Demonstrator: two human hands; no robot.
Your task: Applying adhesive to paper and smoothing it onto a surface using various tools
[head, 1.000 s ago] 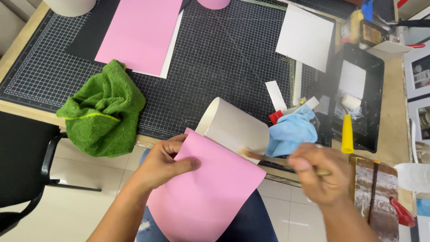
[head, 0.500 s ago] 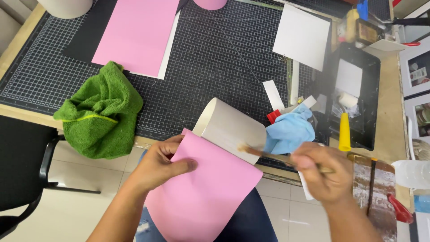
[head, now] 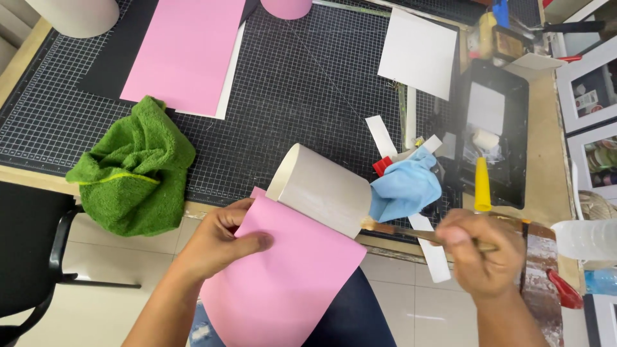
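Since the earlier frame the brush (head: pixel 411 232) tip has drawn in to the tube (head: pixel 321 189)'s lower edge, and the view has shifted slightly. The right hand (head: pixel 482 254) is closed around the brush handle, its long axis pointing left toward the tube just beside it. The left hand (head: pixel 222 241), nearer the pink sheet (head: pixel 289 276), pinches that sheet against the tube; the green towel (head: pixel 132 167) lies left of it on the counter (head: pixel 29 177).
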